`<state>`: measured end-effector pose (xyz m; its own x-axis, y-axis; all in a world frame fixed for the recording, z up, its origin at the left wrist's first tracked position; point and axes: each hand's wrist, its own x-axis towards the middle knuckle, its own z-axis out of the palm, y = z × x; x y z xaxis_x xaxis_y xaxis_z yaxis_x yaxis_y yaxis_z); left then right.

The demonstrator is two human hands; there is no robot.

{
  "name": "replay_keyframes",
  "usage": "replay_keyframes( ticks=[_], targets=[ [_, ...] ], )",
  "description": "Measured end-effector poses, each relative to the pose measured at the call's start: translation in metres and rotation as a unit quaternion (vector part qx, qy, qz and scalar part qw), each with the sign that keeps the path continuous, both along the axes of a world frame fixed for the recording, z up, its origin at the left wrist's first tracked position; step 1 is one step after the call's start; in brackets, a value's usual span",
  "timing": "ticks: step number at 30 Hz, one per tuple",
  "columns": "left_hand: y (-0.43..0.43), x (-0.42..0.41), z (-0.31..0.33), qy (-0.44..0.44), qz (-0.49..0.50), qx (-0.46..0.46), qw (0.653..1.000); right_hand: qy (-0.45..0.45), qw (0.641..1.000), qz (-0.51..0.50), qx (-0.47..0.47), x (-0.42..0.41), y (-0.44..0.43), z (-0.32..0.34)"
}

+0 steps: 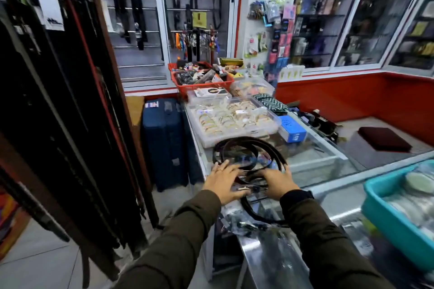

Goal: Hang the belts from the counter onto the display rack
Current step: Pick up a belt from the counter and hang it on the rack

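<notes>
A pile of dark coiled belts (249, 148) lies on the glass counter (312, 162), just in front of me. My left hand (222, 182) rests flat on the near left of the pile, fingers spread. My right hand (278, 182) lies on the near right of the pile, fingers curled down over the belts; whether it grips one I cannot tell. A loose belt loop (252, 214) hangs over the counter's near edge below my hands. The display rack (58, 105), full of dark hanging belts, stands close on my left.
Behind the belts sits a clear tray of gold bangles (232, 119), a blue box (292, 131) and a red basket (203, 80). A teal tub (397, 223) is at the right. A navy suitcase (164, 143) stands on the floor between rack and counter.
</notes>
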<state>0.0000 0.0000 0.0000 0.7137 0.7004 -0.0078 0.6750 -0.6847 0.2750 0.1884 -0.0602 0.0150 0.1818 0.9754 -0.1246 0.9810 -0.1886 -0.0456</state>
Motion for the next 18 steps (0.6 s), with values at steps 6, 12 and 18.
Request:
replay_keyframes(
  ticks=[6, 12, 18],
  targets=[
    [0.001, 0.01, -0.01, 0.029, 0.016, 0.056, 0.998, 0.015, 1.0, -0.011, -0.005, 0.003, -0.006, -0.013],
    [0.004, 0.01, -0.002, -0.022, 0.049, 0.089, 0.995, 0.033, 0.998, 0.003, 0.06, 0.002, -0.009, -0.001],
    [0.01, -0.008, 0.021, -0.071, 0.056, 0.138, 0.986, 0.035, 0.993, 0.012, 0.109, -0.01, -0.004, 0.027]
  ],
)
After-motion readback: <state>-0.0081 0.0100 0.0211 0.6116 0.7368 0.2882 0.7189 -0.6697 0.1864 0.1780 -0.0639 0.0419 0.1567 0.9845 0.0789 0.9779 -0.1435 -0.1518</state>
